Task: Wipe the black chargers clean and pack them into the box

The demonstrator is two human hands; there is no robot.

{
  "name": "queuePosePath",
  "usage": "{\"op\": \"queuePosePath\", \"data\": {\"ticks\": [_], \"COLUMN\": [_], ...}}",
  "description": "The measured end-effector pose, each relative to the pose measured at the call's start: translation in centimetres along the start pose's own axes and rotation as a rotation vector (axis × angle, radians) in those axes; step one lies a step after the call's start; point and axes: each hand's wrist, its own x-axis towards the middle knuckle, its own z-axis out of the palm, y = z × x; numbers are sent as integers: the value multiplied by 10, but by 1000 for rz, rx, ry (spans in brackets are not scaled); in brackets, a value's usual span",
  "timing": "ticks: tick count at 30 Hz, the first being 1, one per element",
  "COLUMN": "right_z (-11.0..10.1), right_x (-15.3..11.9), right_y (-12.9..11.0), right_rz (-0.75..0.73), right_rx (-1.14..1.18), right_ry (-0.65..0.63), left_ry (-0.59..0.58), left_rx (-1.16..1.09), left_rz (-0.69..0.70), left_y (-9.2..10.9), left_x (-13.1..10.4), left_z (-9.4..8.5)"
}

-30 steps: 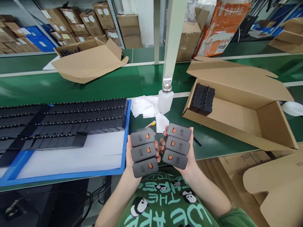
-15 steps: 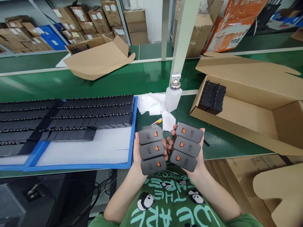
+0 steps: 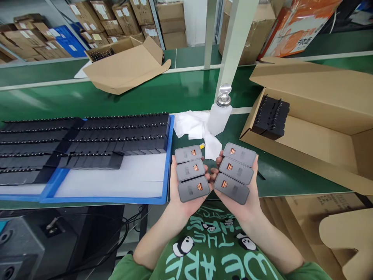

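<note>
Three grey rounded blocks [image 3: 190,168] with small orange marks lie in a row across my left hand [image 3: 181,206], whose fingers curl round their right side. My right hand [image 3: 249,204] holds three more grey blocks [image 3: 236,170] of the same kind, with its fingertips showing at their left side. Both hands are side by side above the table's front edge, the fingertips of one close to those of the other. The blocks' marked faces point up at the camera.
Left, blue-edged trays [image 3: 167,171] hold rows of black parts [image 3: 140,136]. A white pump bottle [image 3: 220,116] stands by white wipes [image 3: 192,123] behind my hands. An open carton [image 3: 320,155] with black parts [image 3: 271,116] is at right; another carton [image 3: 125,70] lies behind.
The view has shifted, so the table and cartons sit differently in the picture. Both hands still hold their blocks; the left-hand blocks are tilted a little differently and the two groups are closer.
</note>
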Motion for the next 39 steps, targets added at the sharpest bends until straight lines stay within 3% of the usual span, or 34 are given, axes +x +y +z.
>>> {"op": "queuePosePath", "data": {"ticks": [3,9,12,14,18,19,21,23,26,33,37,39], "right_z": [1,-11,-19,-25,-35,-39,-50,-63,-76,-76,-88,-80], "right_x": [0,12,12,3,-22,-24,-16,-1,14,6,19,14], "right_y": [0,5,-4,-19,-52,-56,-53,-43,-30,-38,-38,-41], "right_rz": [-18,-70,-167,-381,-1105,-1236,-1349,-1282,-1191,-1466,-1248,-1189], "right_rx": [0,-141,-367,-615,-1378,-1604,-1977,-2206,-2336,-2214,-2399,-2397], "right_ry": [65,33,22,-3,-72,-91,-174,-295,-373,-240,-343,-323], "left_ry": [23,94,97,76,-2,-18,-41,-61,-99,-49,34,77], "left_rx": [-19,2,35,63,111,114,119,127,143,138,152,167], "left_rz": [-1,-17,-22,-9,61,77,107,133,148,150,228,255], "left_y": [-1,-1,1,3,12,14,18,20,21,17,14,13], "left_x": [1,3,1,0,-1,-1,-1,-1,-3,-6,-5,-4], "left_z": [1,6,7,4,-7,-9,-11,-11,-10,-7,-7,-9]}}
